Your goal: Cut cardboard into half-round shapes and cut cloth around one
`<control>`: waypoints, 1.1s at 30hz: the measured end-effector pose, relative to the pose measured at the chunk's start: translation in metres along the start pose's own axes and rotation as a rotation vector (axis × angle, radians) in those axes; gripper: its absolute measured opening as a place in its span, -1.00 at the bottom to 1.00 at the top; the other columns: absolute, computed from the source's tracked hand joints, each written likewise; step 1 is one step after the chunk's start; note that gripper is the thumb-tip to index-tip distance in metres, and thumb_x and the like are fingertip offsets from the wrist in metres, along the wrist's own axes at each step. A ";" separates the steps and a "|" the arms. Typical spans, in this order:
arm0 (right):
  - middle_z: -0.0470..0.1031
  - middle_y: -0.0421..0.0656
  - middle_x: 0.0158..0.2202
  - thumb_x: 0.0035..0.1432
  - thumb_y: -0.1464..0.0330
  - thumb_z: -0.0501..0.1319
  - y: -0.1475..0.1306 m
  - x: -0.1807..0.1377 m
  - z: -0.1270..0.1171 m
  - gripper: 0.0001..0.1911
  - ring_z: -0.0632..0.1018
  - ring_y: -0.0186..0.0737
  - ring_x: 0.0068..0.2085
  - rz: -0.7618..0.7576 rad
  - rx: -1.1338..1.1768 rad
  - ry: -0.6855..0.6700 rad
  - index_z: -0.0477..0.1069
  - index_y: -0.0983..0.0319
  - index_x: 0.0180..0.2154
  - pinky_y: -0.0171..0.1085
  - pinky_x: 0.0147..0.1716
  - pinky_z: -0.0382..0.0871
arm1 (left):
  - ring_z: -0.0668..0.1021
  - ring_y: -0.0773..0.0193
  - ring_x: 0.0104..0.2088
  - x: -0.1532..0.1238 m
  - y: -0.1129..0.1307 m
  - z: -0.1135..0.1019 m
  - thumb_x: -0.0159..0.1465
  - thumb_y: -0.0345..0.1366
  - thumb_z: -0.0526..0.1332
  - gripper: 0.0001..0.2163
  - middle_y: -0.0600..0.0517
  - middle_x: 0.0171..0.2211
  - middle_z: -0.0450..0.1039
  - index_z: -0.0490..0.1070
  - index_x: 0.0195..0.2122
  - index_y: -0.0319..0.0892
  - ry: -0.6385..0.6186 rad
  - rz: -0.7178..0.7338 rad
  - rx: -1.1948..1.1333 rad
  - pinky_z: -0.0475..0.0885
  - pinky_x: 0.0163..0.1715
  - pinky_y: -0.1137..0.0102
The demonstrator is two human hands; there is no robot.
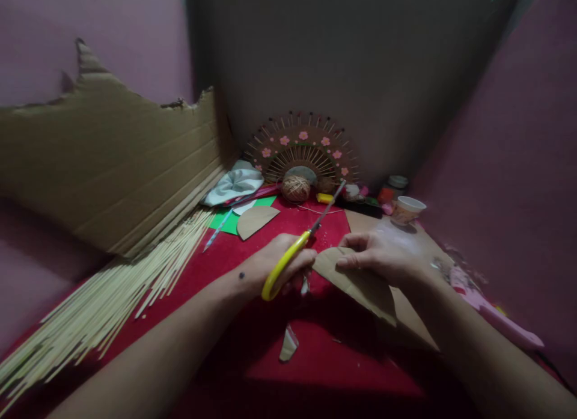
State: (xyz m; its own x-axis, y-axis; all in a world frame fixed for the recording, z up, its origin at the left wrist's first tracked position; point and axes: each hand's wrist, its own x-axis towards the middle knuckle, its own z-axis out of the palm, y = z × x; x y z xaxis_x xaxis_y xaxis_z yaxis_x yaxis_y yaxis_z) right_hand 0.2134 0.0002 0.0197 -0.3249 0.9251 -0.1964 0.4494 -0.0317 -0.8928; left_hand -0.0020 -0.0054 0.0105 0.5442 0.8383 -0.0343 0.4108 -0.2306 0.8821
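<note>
Fingers [288, 259] of the left hand [282, 264] are curled shut through the yellow loops of the scissors [297, 244], gripping them firmly; fingers [356, 250] of the right hand [383, 256] are pressed together on top of a cardboard piece [360, 284], thumb underneath as far as one can tell, pinching its near edge.

Head view: the step in hand looks like trimming the cardboard piece to shape. It sits over the red cloth [324, 359] on the table, just right of centre, touching the right hand and next to the scissor hand. Its long axis runs from the upper left, by the scissors, down to the lower right, with the narrower tip pointing left toward the blades. The scissors lie along a diagonal, handles low and left, blades pointing up and right toward the fan [304, 151] at the back; whether the blades are parted is hard to tell. Two offcuts [288, 344] lie on the cloth below the hands.

The next cut, by my judgement, calls for turning the piece so its edge meets the blades, and keeping the right fingertips clear of them.

Left of the hands lie sticks [117, 293] under a cardboard sheet [112, 166]; a twine ball [296, 189] and a cup [408, 208] stand behind.
</note>
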 end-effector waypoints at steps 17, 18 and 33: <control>0.51 -0.24 -0.45 -0.20 0.37 0.36 0.037 -0.016 -0.047 -0.66 0.49 -0.36 -0.47 -0.052 0.510 0.022 0.41 0.23 -0.29 -0.35 -0.43 0.31 | 0.47 0.18 -0.40 -0.021 -0.007 0.002 0.27 -0.18 -0.10 -0.79 -0.06 -0.37 0.41 0.22 -0.36 -0.15 -0.010 -0.057 0.811 0.28 -0.41 0.33; 0.51 -0.24 -0.45 -0.20 0.37 0.36 0.039 -0.016 -0.048 -0.67 0.49 -0.36 -0.48 -0.058 0.522 0.023 0.42 0.23 -0.29 -0.36 -0.43 0.31 | 0.47 0.18 -0.39 -0.018 -0.006 0.004 0.27 -0.17 -0.11 -0.79 -0.06 -0.37 0.41 0.22 -0.36 -0.15 -0.010 -0.054 0.815 0.28 -0.41 0.33; 0.53 -0.24 -0.45 -0.17 0.39 0.38 0.054 -0.014 -0.044 -0.72 0.51 -0.36 -0.49 -0.025 0.556 -0.025 0.44 0.21 -0.31 -0.39 -0.48 0.35 | 0.45 0.18 -0.46 -0.008 -0.016 0.021 0.25 -0.11 -0.09 -0.80 -0.06 -0.38 0.39 0.12 -0.34 -0.13 -0.037 -0.116 0.869 0.24 -0.49 0.36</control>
State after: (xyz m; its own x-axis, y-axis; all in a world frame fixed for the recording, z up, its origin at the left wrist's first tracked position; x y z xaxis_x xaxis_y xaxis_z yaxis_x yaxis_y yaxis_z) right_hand 0.2787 0.0017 -0.0076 -0.3527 0.9190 -0.1761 -0.0631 -0.2111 -0.9754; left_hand 0.0026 -0.0184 -0.0134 0.4817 0.8667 -0.1295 0.8685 -0.4525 0.2023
